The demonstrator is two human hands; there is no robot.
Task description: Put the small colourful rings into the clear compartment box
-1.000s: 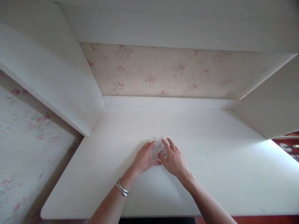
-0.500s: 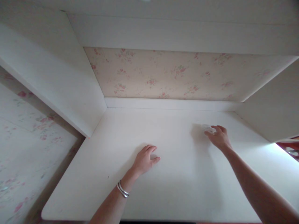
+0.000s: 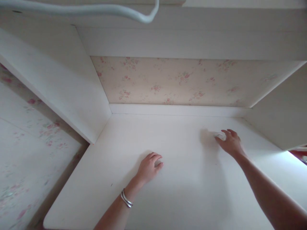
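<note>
My right hand [image 3: 230, 143] grips a crumpled white tissue [image 3: 220, 136] between thumb and fingers, on or just over the right back part of the white desk top [image 3: 177, 191]. Part of the tissue is hidden by the fingers. Nearer the middle, my left hand [image 3: 149, 166] rests on the desk with nothing in it, thumb and fingers curved and apart. A silver bracelet [image 3: 126, 198] circles the left wrist. A small dark speck [image 3: 111, 185] lies on the surface to the left of that wrist.
White side panels stand at the left [image 3: 59, 83] and right [image 3: 275, 118]. Behind the desk, a low white strip [image 3: 177, 110] meets floral wallpaper [image 3: 158, 81]. Overhead are a white shelf edge [image 3: 177, 44] and a thick white cable [image 3: 96, 10].
The view has tilted up slightly, bringing the white cable into sight. My right hand has shifted a little to the right with the tissue. My left hand stays nearly in place, its finger gap slightly narrower.
</note>
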